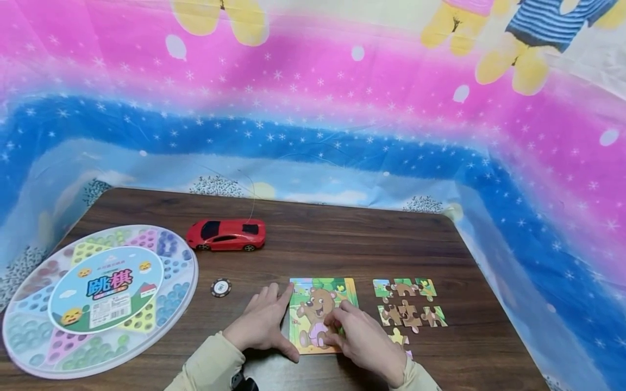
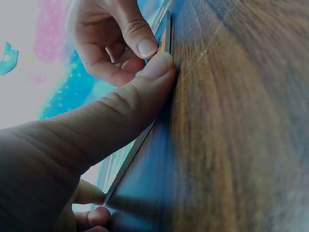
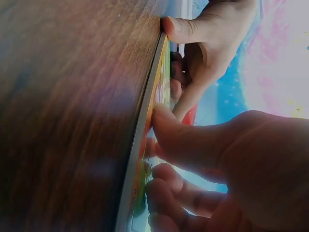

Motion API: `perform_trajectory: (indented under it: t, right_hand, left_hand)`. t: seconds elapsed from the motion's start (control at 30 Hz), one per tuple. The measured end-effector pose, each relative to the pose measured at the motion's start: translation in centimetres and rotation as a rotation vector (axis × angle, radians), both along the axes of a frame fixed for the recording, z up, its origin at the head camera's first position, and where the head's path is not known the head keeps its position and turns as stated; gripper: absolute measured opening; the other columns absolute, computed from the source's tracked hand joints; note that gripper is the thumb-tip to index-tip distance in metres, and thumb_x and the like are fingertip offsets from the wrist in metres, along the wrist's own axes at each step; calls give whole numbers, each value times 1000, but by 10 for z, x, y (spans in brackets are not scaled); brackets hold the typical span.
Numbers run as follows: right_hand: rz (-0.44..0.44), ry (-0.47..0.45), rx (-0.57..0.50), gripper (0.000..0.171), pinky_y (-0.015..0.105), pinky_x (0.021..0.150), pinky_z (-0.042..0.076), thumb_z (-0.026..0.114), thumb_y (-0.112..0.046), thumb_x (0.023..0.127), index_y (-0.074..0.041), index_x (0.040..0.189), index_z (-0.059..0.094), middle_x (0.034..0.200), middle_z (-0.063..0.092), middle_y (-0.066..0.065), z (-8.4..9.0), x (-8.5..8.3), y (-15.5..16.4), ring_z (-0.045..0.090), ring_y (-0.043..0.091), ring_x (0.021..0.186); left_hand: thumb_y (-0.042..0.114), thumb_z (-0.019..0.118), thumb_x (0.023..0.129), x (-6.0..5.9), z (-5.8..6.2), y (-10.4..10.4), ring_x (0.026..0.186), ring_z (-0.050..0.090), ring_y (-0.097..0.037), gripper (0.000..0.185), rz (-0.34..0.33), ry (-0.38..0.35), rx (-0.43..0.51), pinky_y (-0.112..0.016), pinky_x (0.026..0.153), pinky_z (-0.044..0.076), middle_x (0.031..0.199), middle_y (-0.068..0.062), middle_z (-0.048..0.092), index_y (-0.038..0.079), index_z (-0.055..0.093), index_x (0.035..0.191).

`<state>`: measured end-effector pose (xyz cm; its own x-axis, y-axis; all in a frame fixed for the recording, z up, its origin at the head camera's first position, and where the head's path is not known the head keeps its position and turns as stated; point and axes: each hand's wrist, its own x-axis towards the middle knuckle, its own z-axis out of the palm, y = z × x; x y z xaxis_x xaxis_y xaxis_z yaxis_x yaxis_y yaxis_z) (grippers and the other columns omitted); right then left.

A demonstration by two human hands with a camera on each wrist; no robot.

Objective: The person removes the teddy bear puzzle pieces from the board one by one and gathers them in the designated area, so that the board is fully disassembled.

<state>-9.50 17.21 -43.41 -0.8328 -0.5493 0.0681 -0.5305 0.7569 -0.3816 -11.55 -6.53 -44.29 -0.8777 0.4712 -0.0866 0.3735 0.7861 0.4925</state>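
A bear jigsaw puzzle board (image 1: 304, 293) lies flat on the table. My left hand (image 1: 264, 323) steadies it from the left, its fingers spread along the left edge and its thumb at the near edge. My right hand (image 1: 359, 334) is bent over the lower right part of the picture. In the right wrist view its thumb (image 3: 166, 128) touches the board near the rim and the other fingers curl over the surface. I cannot tell whether a piece is between them. Loose puzzle pieces (image 1: 403, 312) lie in rows to the right, the nearest row partly behind my right hand.
A round Chinese checkers set (image 1: 105, 296) takes up the left of the wooden table (image 1: 337, 239). Farther back sits a red toy car (image 1: 227, 235) with a thin wire antenna. A black-and-white poker chip (image 1: 221, 287) lies left of my left hand. Patterned cloth (image 1: 313, 125) surrounds the table.
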Motion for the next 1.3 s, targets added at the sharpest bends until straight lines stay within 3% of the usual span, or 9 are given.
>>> perform_trajectory:
  t: [0.27, 0.67, 0.97, 1.3]
  right_hand:
    - [-28, -55, -63, 20, 22, 62, 44, 77, -21, 85, -13, 92, 59, 87, 50, -5, 0, -1, -1, 47, 3, 69]
    - [13, -153, -79, 19, 22, 63, 43, 76, -17, 84, -10, 92, 61, 86, 49, -4, 9, -4, 1, 48, 6, 69]
    - [23, -144, -48, 16, 22, 63, 42, 76, -16, 85, -13, 91, 61, 86, 47, -5, 10, -3, 1, 45, 4, 69]
    - [31, -121, -31, 17, 21, 62, 43, 76, -11, 84, -13, 92, 61, 86, 48, -4, 8, -5, 2, 46, 5, 68]
  left_hand:
    - [65, 88, 42, 0, 0, 1, 91, 38, -23, 138, 5, -10, -2, -38, 77, 34, 106, -11, 43, -2, 33, 149]
    - [66, 87, 43, -1, 1, 1, 91, 38, -23, 138, -7, -17, -11, -39, 78, 35, 107, -12, 43, -2, 32, 149]
    - [66, 88, 43, -1, 1, 1, 93, 38, -23, 138, 1, -37, -8, -40, 80, 36, 109, -12, 43, -1, 32, 150]
    - [64, 89, 43, 0, 1, 0, 92, 39, -23, 137, -3, -12, 3, -39, 78, 35, 109, -13, 44, -3, 33, 149]
